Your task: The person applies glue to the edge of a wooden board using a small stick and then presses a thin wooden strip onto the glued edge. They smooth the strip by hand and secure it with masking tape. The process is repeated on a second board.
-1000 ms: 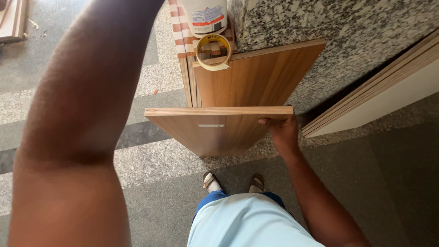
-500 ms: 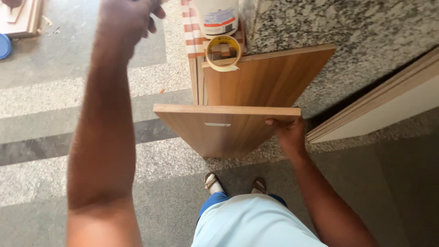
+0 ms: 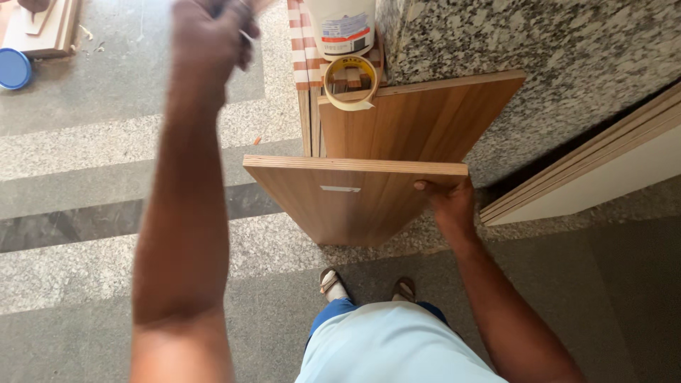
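My right hand (image 3: 447,202) grips the top right corner of a brown wood-grain board (image 3: 340,206) that stands on edge on the floor in front of my feet. A second, similar board (image 3: 418,120) leans behind it against a granite block (image 3: 553,64). My left hand (image 3: 209,35) is raised over the floor to the upper left with its fingers curled. It is blurred, so I cannot tell whether it holds anything. A roll of beige tape (image 3: 350,84) rests on the top edge of the rear board, below a white container (image 3: 340,25).
Red-and-white striped strips (image 3: 301,42) stand beside the boards. White-faced panels (image 3: 589,170) lean against the granite at the right. A blue lid (image 3: 13,69) and wood offcuts (image 3: 50,28) lie at the far left. My sandalled feet (image 3: 333,284) are just behind the front board.
My left arm has drawn back, bringing the hand into view at the top left. The right hand and the front board have stayed put.
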